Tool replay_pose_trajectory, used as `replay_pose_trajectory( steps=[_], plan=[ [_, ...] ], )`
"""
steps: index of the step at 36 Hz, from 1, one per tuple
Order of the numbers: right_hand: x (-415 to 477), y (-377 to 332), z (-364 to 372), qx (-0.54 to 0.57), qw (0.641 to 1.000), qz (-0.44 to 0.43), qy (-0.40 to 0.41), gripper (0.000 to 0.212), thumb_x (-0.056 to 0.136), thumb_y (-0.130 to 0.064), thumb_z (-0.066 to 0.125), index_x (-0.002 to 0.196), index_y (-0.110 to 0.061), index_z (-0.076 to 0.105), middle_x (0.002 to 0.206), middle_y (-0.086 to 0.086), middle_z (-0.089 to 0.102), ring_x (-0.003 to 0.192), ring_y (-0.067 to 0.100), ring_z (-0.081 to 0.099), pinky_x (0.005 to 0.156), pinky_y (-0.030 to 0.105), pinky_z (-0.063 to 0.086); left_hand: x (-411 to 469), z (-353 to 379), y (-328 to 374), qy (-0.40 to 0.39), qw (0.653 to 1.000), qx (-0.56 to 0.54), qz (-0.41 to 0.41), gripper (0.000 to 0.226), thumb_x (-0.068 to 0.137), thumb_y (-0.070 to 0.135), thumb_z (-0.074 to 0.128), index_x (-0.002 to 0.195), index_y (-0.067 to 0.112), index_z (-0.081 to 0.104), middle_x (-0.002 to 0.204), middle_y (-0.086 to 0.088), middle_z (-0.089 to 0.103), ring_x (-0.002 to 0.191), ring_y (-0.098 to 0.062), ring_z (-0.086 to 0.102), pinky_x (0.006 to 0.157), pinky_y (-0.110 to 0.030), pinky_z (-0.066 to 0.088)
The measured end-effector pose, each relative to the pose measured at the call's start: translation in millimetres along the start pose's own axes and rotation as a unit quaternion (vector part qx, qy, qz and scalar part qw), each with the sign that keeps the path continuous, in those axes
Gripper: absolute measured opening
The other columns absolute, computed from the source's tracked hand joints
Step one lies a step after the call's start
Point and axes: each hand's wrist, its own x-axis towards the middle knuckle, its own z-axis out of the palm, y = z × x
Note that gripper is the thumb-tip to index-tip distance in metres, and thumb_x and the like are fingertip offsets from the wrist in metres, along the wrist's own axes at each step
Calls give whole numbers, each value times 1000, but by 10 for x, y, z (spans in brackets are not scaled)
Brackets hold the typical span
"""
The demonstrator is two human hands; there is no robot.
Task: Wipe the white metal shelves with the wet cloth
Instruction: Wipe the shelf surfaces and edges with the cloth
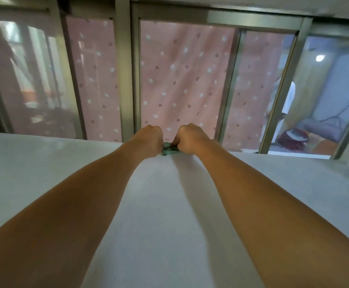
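Both my hands meet at the far edge of the white shelf (45,163), arms stretched straight out across its top. My left hand (148,140) is clenched into a fist around one end of the green cloth (169,151), and my right hand (190,139) is clenched around the other end, knuckles up, the two fists nearly touching. Only a small bunched strip of the cloth shows between them, pressed down on the shelf surface right at its back edge. The whole frame is blurred, so I cannot make out my fingers one by one.

My forearms cast soft shadows on the pale, flat metal, which fills the lower half of the view.

Just beyond the shelf stands a grey-framed sliding window (126,69). Behind its glass hangs a pink curtain (180,80) dotted with white and darker spots. Through the right-hand pane, past the curtain's edge, I see what seems to be a person in a white garment (287,96), a lit lamp (320,57) on the wall, and a red and white bundle (293,138) on the floor.
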Motion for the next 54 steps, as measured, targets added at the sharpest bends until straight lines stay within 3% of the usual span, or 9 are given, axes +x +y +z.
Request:
replay_pose_trajectory(
  steps=[10,17,22,24,27,29,35,51,54],
  plan=[
    [-126,-358,15,39,999,11,-16,28,88,-26,65,113,-19,77,109,6,71,92,27,63,89,34,56,-257,-204,-258,-17,999,4,-35,15,84,17,68,91,6,77,85,-10,69,75,-25,64,70,-35,58],
    [-539,-701,-54,39,999,30,-10,29,91,-29,64,114,-15,75,110,7,70,94,27,63,90,34,55,-725,-467,-276,-40,998,27,-29,27,86,11,64,61,9,52,69,-8,56,71,-25,58,55,-28,40],
    [-974,-1007,-130,28,999,46,0,31,90,-30,66,116,-15,75,108,9,69,84,25,58,87,33,54,-1185,-613,-359,-34,999,5,-29,9,84,14,67,88,8,63,74,-7,57,80,-28,63,68,-32,53],
    [-1180,-1144,-158,30,998,55,4,31,89,-28,67,115,-13,74,108,11,68,85,27,59,88,35,55,-1390,-674,-409,-33,999,5,-20,17,84,14,67,98,4,68,70,-4,54,77,-27,61,66,-30,49],
    [-1494,-1360,-201,27,998,65,9,31,86,-25,68,114,-13,74,106,11,69,88,28,63,86,35,56,-1709,-777,-472,-29,1000,-1,-11,24,84,10,65,106,2,67,86,-10,61,82,-27,61,68,-29,48],
    [-1698,-1493,-228,29,997,70,12,30,85,-25,66,112,-15,76,106,9,70,88,27,63,85,36,56,-1929,-851,-495,-24,1000,0,-2,20,84,10,64,103,4,66,96,-13,64,84,-26,60,69,-29,48],
    [-2222,-1825,-289,19,996,84,4,29,82,-25,62,105,-22,79,101,4,73,84,25,63,81,37,58,-2519,-1049,-571,-25,1000,-18,8,10,81,9,65,72,7,60,84,-11,64,78,-27,63,64,-34,55],
    [-3006,-2432,-482,26,997,66,-4,28,90,-16,59,108,-20,79,103,3,73,86,23,63,80,34,58,-3399,-1446,-753,-40,999,4,21,19,82,17,70,69,14,57,75,-6,58,66,-19,56,52,-27,42],
    [-3011,-2533,-486,4,997,76,9,24,89,-18,62,107,-17,78,99,7,69,79,24,61,70,30,55,-3429,-1457,-758,-42,999,9,24,15,85,17,69,73,12,61,75,-6,57,65,-19,55,52,-28,42]
  ],
)
